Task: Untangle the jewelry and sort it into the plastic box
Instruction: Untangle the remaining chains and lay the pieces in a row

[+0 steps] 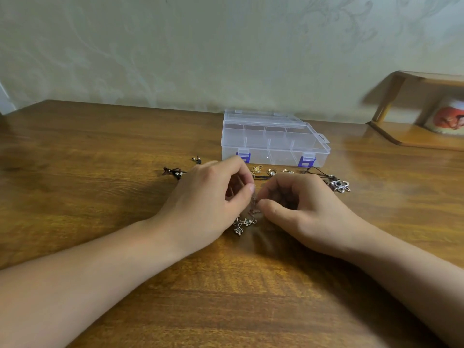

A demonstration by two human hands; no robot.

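Pinching a thin silver chain (253, 204) between them, the left hand (213, 197) and the right hand (298, 204) meet over the middle of the wooden tabletop (100, 151), fingers curled and thumbs close together. The chain hangs down to small flower-shaped charms (243, 224) lying on the wood just near of the fingertips.

Just far of the hands stands a clear plastic box (273, 140) with blue latches (306, 160), its lid down. Dividers inside split it into compartments, and no jewelry shows through the walls. No writing can be read on it.

Between box and hands lie a small gold piece (256, 169) and two ring-like pieces (271, 172). To their right a black cord (317, 172) leads to a silver flower pendant (340, 185). Left of the left hand lies a dark cord with beads (173, 172), and a smaller dark bit (197, 160) sits beyond it.

At far right a wooden shelf (414, 136) holds a blurred white cup with an orange picture (449, 119).
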